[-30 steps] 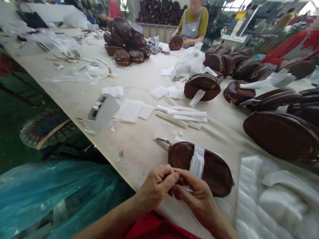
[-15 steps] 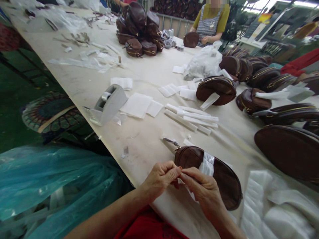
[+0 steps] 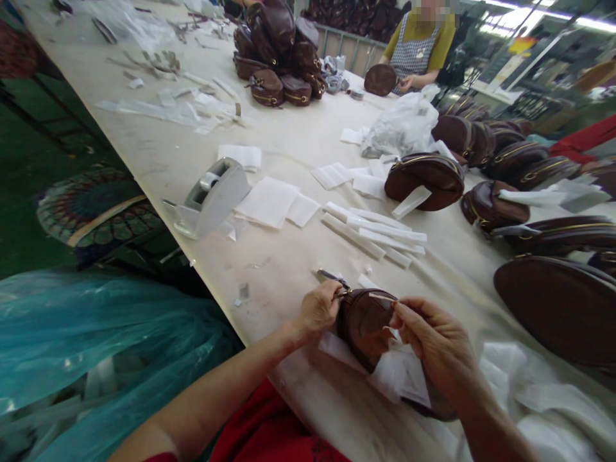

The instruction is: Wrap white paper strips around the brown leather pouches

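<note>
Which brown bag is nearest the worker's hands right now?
The brown bag at bottom centre, with the left hand at its left end and the right hand over it. The other brown bags sit farther off, touched by neither.

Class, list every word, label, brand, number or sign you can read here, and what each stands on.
No text can be read.
Dark marks on the red shirt: too blurred.
Pale badge on the checked apron: too small.
Yellow patch in the background: too blurred to tell whether it bears writing.
</note>
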The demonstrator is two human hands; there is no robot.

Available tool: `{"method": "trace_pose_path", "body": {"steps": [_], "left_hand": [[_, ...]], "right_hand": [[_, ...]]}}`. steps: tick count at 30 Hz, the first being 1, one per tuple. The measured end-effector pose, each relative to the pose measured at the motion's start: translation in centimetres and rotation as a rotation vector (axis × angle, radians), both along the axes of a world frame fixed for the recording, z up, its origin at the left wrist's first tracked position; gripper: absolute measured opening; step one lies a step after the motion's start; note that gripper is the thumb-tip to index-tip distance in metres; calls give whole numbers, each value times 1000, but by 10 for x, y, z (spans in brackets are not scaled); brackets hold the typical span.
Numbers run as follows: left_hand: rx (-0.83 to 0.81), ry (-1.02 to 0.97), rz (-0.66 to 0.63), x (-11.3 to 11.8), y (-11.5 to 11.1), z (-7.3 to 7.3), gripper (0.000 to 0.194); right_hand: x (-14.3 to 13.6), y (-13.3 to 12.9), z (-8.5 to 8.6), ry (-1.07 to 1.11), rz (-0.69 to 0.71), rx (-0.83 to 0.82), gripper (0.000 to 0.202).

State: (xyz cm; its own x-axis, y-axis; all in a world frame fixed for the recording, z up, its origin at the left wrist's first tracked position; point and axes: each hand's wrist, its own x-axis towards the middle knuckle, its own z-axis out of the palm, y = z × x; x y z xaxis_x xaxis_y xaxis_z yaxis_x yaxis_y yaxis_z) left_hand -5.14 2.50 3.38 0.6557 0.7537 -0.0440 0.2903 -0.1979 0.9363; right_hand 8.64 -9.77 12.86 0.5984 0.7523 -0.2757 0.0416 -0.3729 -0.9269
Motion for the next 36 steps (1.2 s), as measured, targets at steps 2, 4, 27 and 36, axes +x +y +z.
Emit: {"method": "trace_pose_path", "body": {"steps": [2, 4, 27, 36], "left_hand": [[15, 17, 0, 6, 1, -6, 19], [20, 28, -1, 11, 2, -11, 19], [-78, -122, -44, 15, 16, -20, 24], [-55, -43, 1, 7, 11, -10, 33]], "right_hand": [[14, 6, 5, -144, 29, -31, 35], [25, 15, 8, -300, 88, -49, 31], [39, 99, -24, -650, 859, -410, 22], [26, 117, -14, -766, 1050, -569, 25]]}}
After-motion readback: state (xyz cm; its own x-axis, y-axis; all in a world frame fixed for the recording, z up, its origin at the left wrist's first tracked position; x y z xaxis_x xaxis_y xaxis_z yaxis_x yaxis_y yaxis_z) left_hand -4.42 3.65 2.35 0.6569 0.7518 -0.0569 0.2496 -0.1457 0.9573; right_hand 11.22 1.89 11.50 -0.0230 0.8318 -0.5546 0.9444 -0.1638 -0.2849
